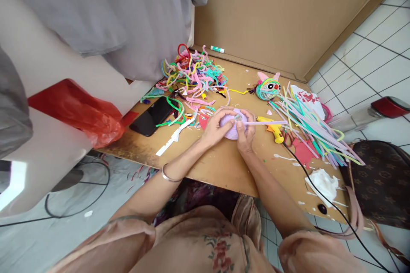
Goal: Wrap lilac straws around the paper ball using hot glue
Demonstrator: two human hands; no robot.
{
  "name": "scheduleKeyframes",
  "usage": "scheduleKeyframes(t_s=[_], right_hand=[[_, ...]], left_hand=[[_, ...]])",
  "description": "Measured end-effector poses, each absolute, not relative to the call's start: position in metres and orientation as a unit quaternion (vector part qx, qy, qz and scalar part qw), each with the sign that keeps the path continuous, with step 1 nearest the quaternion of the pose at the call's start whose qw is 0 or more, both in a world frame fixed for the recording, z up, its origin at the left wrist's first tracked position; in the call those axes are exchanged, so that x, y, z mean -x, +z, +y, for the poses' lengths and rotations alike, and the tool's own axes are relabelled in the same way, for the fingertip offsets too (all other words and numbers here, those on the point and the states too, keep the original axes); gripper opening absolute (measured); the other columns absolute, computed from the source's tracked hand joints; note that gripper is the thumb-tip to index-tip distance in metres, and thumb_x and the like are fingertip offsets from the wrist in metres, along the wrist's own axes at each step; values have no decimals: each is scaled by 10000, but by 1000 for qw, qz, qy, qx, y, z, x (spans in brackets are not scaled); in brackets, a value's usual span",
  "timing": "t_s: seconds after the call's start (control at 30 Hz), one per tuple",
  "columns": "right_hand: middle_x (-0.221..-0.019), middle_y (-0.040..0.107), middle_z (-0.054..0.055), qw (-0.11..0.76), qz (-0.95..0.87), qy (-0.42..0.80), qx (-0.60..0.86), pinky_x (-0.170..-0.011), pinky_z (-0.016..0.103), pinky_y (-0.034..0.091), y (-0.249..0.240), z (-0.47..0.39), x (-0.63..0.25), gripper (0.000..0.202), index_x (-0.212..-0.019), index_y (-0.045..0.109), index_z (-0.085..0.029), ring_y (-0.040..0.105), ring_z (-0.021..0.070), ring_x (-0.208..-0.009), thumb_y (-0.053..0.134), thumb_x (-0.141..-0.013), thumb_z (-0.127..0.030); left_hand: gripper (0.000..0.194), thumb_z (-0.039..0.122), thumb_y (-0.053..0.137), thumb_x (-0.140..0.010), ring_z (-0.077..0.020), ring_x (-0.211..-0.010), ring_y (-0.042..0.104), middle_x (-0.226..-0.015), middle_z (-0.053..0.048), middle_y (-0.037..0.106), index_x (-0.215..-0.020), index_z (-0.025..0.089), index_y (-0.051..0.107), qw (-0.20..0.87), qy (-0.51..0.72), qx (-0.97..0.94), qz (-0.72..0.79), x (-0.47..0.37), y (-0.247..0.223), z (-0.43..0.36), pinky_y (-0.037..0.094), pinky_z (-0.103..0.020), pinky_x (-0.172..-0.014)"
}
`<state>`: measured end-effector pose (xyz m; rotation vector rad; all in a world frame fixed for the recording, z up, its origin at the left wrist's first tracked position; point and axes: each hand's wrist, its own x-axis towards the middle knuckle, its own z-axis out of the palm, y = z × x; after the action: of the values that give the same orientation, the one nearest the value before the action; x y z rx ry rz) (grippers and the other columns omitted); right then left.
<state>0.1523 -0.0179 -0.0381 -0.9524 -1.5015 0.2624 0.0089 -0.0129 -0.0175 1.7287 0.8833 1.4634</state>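
Both my hands are wrapped round a lilac ball (231, 133) covered in coils of pipe cleaner, above the middle of the table. My left hand (218, 127) grips its left side, with the thumb on the coils. On the other side my right hand (246, 133) closes round it, thumb near a small greyish bare patch at the centre. A loose lilac pipe cleaner (267, 123) runs from under the right thumb out to the right. Just beyond its end lies a yellow glue gun (276, 131). My palms hide most of the ball's sides.
Behind my hands is a tangled pile of pipe cleaners (192, 72); left lies a black phone (153, 116). A decorated animal-face ball (268, 89) stands back right, near straight pipe cleaners (312, 121). The gun's black cord (315, 183) passes crumpled tissue (324, 184) and a brown bag (381, 183).
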Motion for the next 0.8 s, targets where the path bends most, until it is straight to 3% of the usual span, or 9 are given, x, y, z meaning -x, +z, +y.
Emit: scheduleKeyframes(t_s=[0.57, 0.8], right_hand=[[-1212, 628, 103, 621, -583, 211, 479, -1038, 501, 487, -35, -28, -148, 483, -1223, 562, -223, 611, 262, -1130, 619, -864, -540], [-1235, 618, 96, 588, -588, 258, 492, -1025, 504, 519, -29, -34, -154, 484, -1255, 539, -242, 614, 260, -1147, 623, -869, -521]], left_hand=[[206, 291, 639, -860, -259, -1390, 529, -1382, -125, 625, -1040, 206, 697, 400, 570, -607, 384, -16, -15, -23, 368, -472, -1205], [199, 252, 677, -826, -251, -1345, 557, -1275, -101, 657, -1020, 216, 696, 458, 546, -587, 384, -12, -9, -20, 402, -447, -1180]])
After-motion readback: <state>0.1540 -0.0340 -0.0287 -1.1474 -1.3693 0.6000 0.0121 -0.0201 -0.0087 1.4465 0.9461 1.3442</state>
